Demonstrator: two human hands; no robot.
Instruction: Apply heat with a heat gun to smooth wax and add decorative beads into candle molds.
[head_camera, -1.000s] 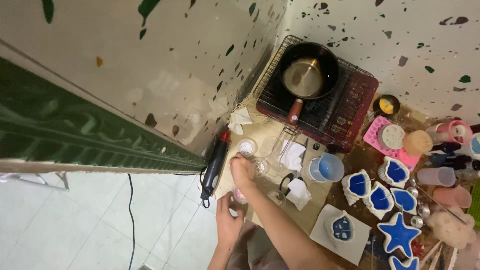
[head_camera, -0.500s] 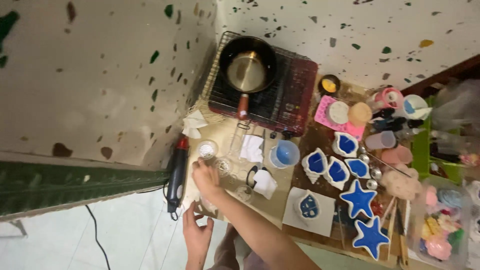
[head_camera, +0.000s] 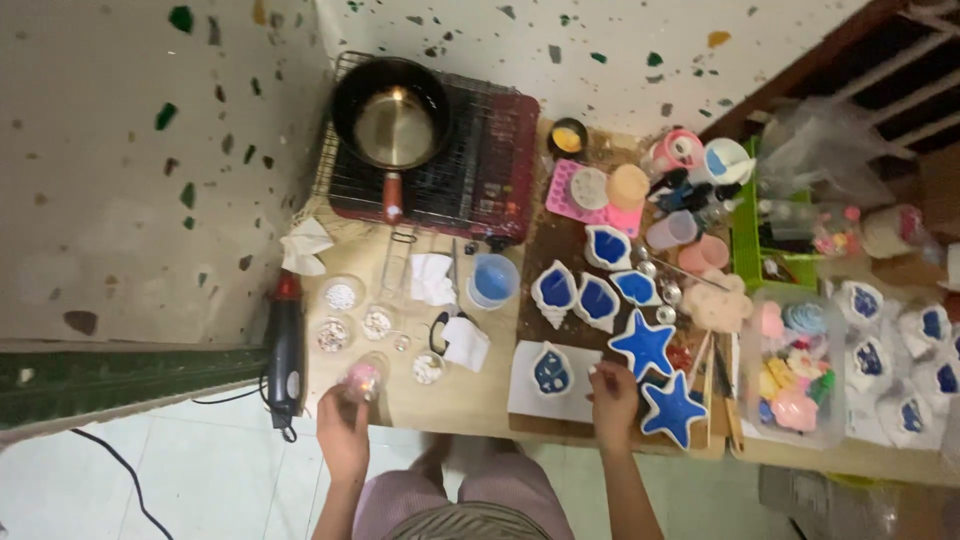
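My left hand (head_camera: 345, 425) is at the table's near edge, holding a small clear cup (head_camera: 363, 379) with pink bits in it. My right hand (head_camera: 612, 390) rests further right with its fingers curled at the edge of a white tile (head_camera: 525, 395). On the tile stands a shell-shaped mould (head_camera: 552, 370) filled with blue. Two blue star moulds (head_camera: 645, 345) (head_camera: 672, 408) lie just right of that hand. Whether the right fingers pinch anything is not clear.
A black heat gun (head_camera: 285, 345) lies left of several small glass dishes (head_camera: 341, 296). Behind are a pan (head_camera: 390, 115) on a red stove (head_camera: 495, 150), a blue measuring cup (head_camera: 493, 280), more blue shell moulds (head_camera: 597, 300), cups, and a clear box (head_camera: 795, 375) of coloured pieces.
The view has swung right. My right hand left the glass dishes and moved right to the white tile. My left hand has closed on the small cup of pink bits.
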